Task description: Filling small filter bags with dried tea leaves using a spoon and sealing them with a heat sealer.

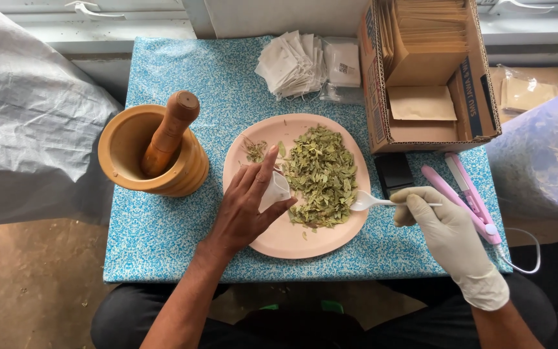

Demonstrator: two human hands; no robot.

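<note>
While a blue speckled cloth covers the counter, a person seated at its near edge works over a pink plate set near the middle. Grey sheeting hangs at the left, and a clear bag of dried leaves sits at the right edge. An open carton of brown envelopes stands at the far right corner of the counter, with a loose heap of white sachets just beside it. A wooden mortar sits left of the plate, its pestle leaning inside, handle up. A pink sealer lies to the right, its white cord trailing off the counter's edge.

The left forearm reaches in from below, bare, angled up to the right. The left hand rests over the plate's left half, fingers curled loosely around a small white sachet that it holds upright between thumb and fingers, index finger pointing up past it. The right hand, in a pale glove, hovers off the plate's right rim with fingers closed on the handle of a white spoon. The spoon's bowl touches the right edge of a pile of dry green leaves, crumbled and flaky, heaped across the plate's middle. A few stray bits lie at the plate's upper left.
</note>
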